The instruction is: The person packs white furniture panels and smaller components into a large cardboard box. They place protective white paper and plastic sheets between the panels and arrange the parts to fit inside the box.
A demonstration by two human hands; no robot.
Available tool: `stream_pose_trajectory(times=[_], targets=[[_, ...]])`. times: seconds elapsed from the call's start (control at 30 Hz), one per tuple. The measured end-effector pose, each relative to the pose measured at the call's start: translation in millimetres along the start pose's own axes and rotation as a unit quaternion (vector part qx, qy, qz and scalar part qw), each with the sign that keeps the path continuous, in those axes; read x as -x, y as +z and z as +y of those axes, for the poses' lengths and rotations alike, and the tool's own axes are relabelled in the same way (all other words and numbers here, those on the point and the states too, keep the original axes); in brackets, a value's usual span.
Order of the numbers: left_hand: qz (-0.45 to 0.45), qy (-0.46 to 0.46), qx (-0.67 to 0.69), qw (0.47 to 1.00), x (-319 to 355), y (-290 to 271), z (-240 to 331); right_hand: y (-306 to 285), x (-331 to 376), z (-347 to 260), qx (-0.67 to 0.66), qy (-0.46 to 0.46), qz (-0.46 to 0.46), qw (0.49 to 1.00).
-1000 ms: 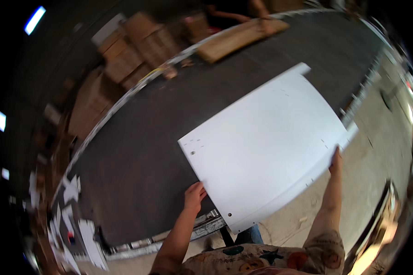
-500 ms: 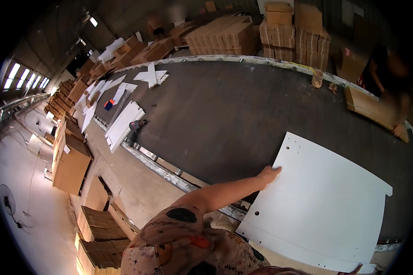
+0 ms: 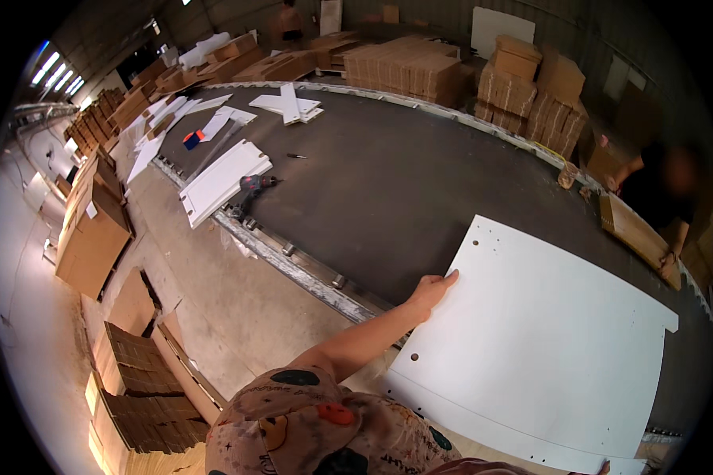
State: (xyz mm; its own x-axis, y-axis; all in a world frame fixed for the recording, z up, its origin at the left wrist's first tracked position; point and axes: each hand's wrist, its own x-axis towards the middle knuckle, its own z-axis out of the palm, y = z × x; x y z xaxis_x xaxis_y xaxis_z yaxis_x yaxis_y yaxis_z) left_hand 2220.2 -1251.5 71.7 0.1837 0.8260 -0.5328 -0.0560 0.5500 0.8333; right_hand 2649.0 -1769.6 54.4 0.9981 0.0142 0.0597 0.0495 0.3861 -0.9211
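A large white panel (image 3: 547,340) with small drilled holes lies flat on the dark table (image 3: 388,190), and its near edge hangs over the table's metal rail (image 3: 293,257). My left hand (image 3: 432,289) reaches out from my patterned sleeve and grips the panel's left edge near the far corner, fingers on top. Only a fingertip of my right hand (image 3: 604,468) shows at the bottom edge, beside the panel's near corner, so its grip is hidden.
A cordless drill (image 3: 249,186) lies next to a stack of white boards (image 3: 222,178) at the table's left end. Cardboard stacks (image 3: 135,380) line the floor on the left and boxes (image 3: 531,87) stand behind. A person (image 3: 665,190) at the right handles a wooden board (image 3: 638,229).
My view has swung to the left, bringing the table's left end and the floor into sight. The panel stays on the table and my left hand stays on its left edge.
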Motion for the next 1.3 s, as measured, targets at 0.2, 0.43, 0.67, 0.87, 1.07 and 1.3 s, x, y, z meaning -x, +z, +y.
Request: stream_pose_trajectory(times=[0.2, 0.43, 0.67, 0.87, 1.07, 1.3], targets=[[-0.045, 0.163, 0.165, 0.972, 44.9, -191.5, 46.9, 130.1, 116.5, -18.7, -0.123, 0.017, -0.135, 0.983], [0.085, 0.304, 0.279, 0.907, 130.9, -467.0, 59.4, 340.9, 301.2, -14.7, -0.208, 0.088, -0.360, 0.905], [0.308, 0.300, 0.446, 0.785, 235.1, -687.0, 0.4, 574.6, 516.4, 34.0, -0.272, 0.239, -0.591, 0.721], [0.419, 0.412, 0.554, 0.589, 286.9, -785.1, -62.6, 727.3, 753.9, 80.7, -0.287, 0.341, -0.732, 0.515], [0.556, 0.456, 0.554, 0.419, 323.7, -870.0, -73.4, 835.9, 1009.9, 149.0, -0.335, 0.434, -0.728, 0.411], [0.671, 0.521, 0.463, 0.254, 360.6, -962.2, -77.8, 865.7, 1340.9, 141.7, -0.127, 0.532, -0.794, 0.268]])
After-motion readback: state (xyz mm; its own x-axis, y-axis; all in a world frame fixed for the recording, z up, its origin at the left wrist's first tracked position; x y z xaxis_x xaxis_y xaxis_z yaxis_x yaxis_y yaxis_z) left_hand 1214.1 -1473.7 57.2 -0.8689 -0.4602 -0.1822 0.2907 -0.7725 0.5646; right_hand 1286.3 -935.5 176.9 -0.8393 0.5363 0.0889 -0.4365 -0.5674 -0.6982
